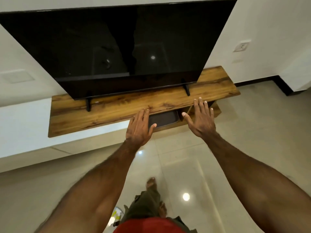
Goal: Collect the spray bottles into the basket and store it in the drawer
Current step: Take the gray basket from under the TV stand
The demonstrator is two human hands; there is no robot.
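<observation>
A drawer (162, 119) under the wooden TV stand (107, 111) stands pulled out a little, and its dark inside shows between my hands. My left hand (140, 127) hovers open at the drawer's left side, fingers spread over the stand's front edge. My right hand (201, 117) is open too, at the drawer's right side, holding nothing. Low in the view by my left leg, a white and yellow thing (117, 214) lies on the floor; it is too hidden to tell what it is. No basket shows.
A large black TV (117, 46) stands on the wooden stand against a white wall. Glossy beige floor tiles (193, 158) spread in front. My bare feet (151, 181) are below. A wall socket (241, 46) is at the right, with a dark skirting board (282, 86) below.
</observation>
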